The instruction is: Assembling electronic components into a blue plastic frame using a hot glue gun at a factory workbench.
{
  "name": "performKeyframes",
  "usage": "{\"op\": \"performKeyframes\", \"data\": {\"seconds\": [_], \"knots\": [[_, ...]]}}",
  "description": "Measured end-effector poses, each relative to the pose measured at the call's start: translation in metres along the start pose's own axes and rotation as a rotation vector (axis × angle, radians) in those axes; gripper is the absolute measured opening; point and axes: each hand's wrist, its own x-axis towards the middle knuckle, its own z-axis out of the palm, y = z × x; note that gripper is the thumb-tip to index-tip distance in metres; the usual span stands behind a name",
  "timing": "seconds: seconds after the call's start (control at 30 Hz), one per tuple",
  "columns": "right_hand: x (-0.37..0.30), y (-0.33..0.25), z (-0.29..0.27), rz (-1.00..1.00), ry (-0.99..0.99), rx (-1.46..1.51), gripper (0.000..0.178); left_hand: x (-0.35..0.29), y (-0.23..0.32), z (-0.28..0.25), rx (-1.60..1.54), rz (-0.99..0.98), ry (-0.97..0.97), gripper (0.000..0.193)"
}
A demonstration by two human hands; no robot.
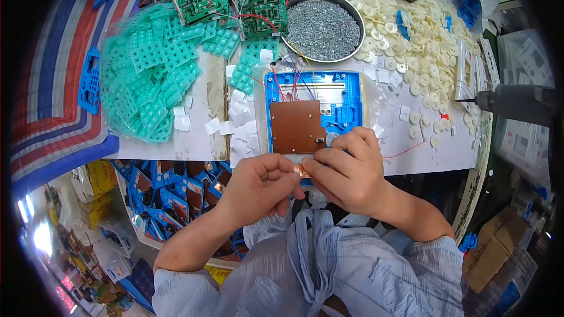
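Note:
A blue plastic casing (272, 91) lies in front of me at the table's edge, with a brown circuit board (295, 124) set in it. Thin red and yellow wires run from the board's far side. At the casing's near edge, my left hand (264, 185) and my right hand (351, 170) meet at a small copper-coloured piece (301, 170). Both have thumb and fingers pinched together around it. The fingers hide part of the piece, and I cannot tell exactly what it is. My right hand also covers the casing's near right corner.
Green rubber keypads (155, 61) lie heaped at left, green circuit boards (264, 16) beyond. A round metal pan (324, 26) holds small screws. Cream plastic discs (405, 41) spread at right, near a dark power screwdriver (520, 103). Filled blue casings (176, 199) crowd a bin below left.

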Motion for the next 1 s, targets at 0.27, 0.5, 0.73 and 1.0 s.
{"op": "performKeyframes", "data": {"seconds": [0.27, 0.5, 0.73, 1.0], "knots": [[-0.001, 0.000, 0.004, -0.049, -0.005, -0.037, 0.024, 0.006, -0.003, -0.002, -0.043, 0.012, -0.013, 0.004], [0.000, -0.002, 0.004, -0.045, -0.013, -0.032, 0.024, 0.006, -0.008, -0.001, -0.082, 0.088, -0.008, 0.003], [-0.002, 0.000, 0.005, -0.040, 0.014, -0.036, 0.024, 0.001, -0.004, -0.002, -0.118, 0.048, 0.014, 0.005], [-0.001, 0.000, 0.007, -0.029, 0.014, -0.029, 0.022, 0.002, -0.013, -0.002, -0.119, 0.090, -0.003, 0.001]]}}
